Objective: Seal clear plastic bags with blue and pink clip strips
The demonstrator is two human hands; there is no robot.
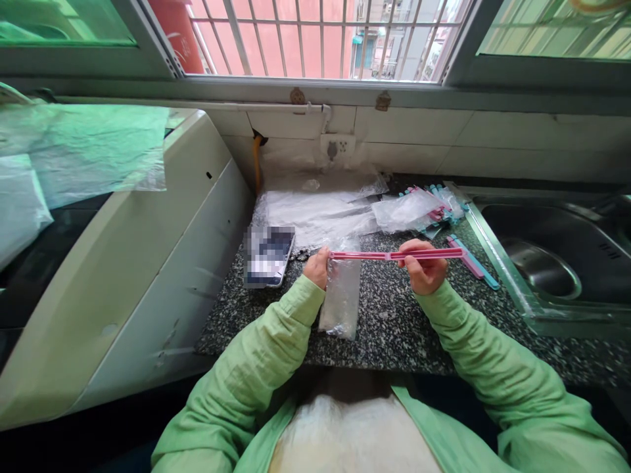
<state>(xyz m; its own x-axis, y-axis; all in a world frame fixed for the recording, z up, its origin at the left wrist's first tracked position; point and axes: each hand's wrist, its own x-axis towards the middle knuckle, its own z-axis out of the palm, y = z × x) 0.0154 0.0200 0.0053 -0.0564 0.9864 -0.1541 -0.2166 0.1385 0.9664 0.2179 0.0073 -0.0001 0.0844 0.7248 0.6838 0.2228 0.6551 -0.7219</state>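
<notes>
Over the counter, a long pink bag clip (362,256) is unfolded nearly straight, its hinge close to the middle. My left hand (318,268) pinches its left end, with the fingers closed. My right hand (424,268) is closed round the right half, whose tip sticks out past the fingers. Beneath the clip lies a flat clear plastic bag (341,302), next to my left hand. To the right of my right hand rest a pink clip (467,261) and a blue clip (486,270), side by side.
Behind my hands are white plastic bags (315,213) and a pile of pink and blue clips (441,203). A phone (280,253) lies at the left. The metal sink (535,305) bounds the right side, a large pale appliance (162,243) the left. A socket (338,146) is on the wall.
</notes>
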